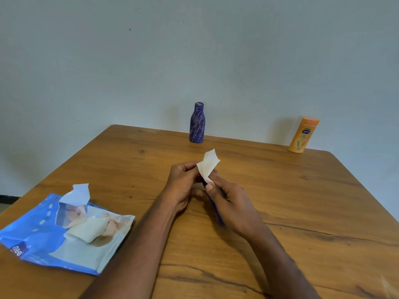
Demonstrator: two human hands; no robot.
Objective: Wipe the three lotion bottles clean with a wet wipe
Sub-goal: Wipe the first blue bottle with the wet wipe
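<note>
Three bottles to account for, and I list them as I see them from the head view.

Item one: a dark blue bottle, held in my right hand. Only a sliver of it shows under the palm and fingers, which are curled round it. Its long axis runs from low near my wrist up and away towards the middle of the table, the far end pointing at my left hand.

Item two: a wet wipe, white, crumpled, standing up between the two hands. My left fingers are curled on its near-left edge; my right thumb pins its lower end against the bottle. So the wipe sits on the upper, far end of the held bottle, and I judge the coming stroke must run along that axis, down towards my right wrist, with the left hand the nearer one to do the rubbing.

Item three: a purple bottle, upright at the far edge, scribbled with pale marks, well apart from both hands, straight ahead.

Item four: an orange bottle, upright at the far right edge, nearer my right hand's side.

Item five: a wipes pack, blue, lying flat at near left, flap torn open, one wipe poking out.
</note>
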